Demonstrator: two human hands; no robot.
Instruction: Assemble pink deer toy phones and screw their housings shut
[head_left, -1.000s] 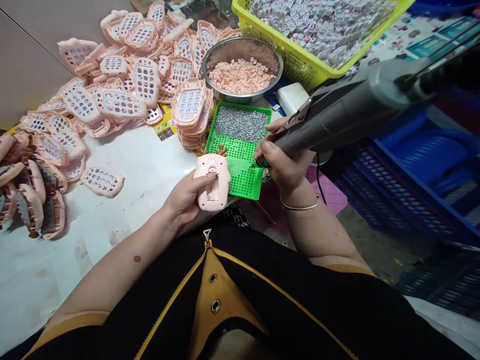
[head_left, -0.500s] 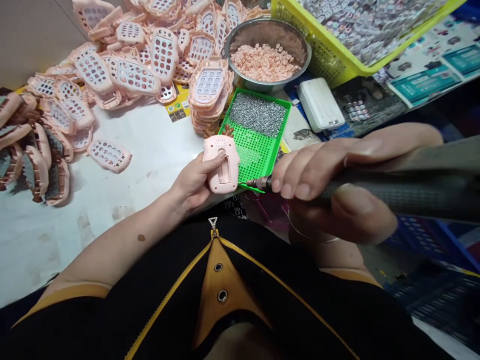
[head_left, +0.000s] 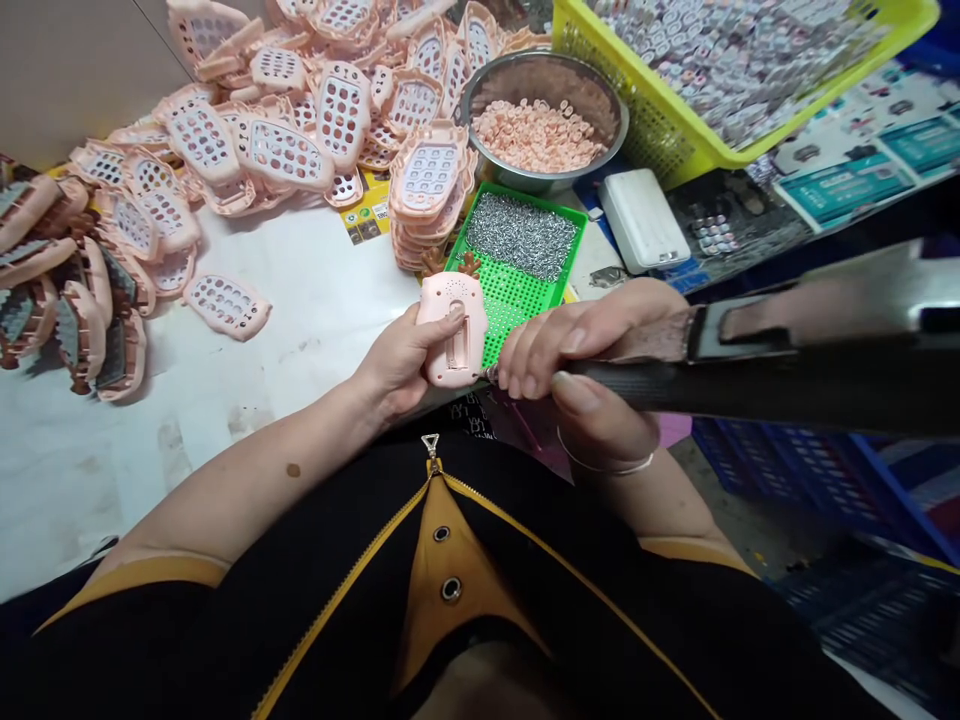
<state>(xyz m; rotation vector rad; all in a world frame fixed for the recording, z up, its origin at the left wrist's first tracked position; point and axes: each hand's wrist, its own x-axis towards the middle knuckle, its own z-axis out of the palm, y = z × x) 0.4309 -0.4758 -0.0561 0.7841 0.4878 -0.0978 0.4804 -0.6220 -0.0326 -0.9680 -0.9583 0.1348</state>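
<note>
My left hand (head_left: 401, 362) is closed around a pink toy phone (head_left: 456, 345) with brown antlers, its back with the battery recess facing up. The thumb presses on that back. A dark electric screwdriver (head_left: 675, 385) is gripped in my right hand (head_left: 592, 350), its body running off to the right. The bit touches or nearly touches the lower right corner of the toy phone; the fingers partly hide the tip. Just behind lies a green perforated tray (head_left: 510, 290), with many small metal screws (head_left: 521, 235) in its far half.
Pink toy phone shells (head_left: 285, 150) are heaped at the back left, with more stacked beside the tray. A steel bowl (head_left: 544, 180) holds small pink pieces. Behind it, a yellow basket (head_left: 660, 150) holds small pale parts. A white box (head_left: 643, 220) sits right of the tray.
My right hand has moved left and the screwdriver with it, bringing the bit to the toy phone's corner. My left hand still holds the toy phone, and the view has shifted slightly.
</note>
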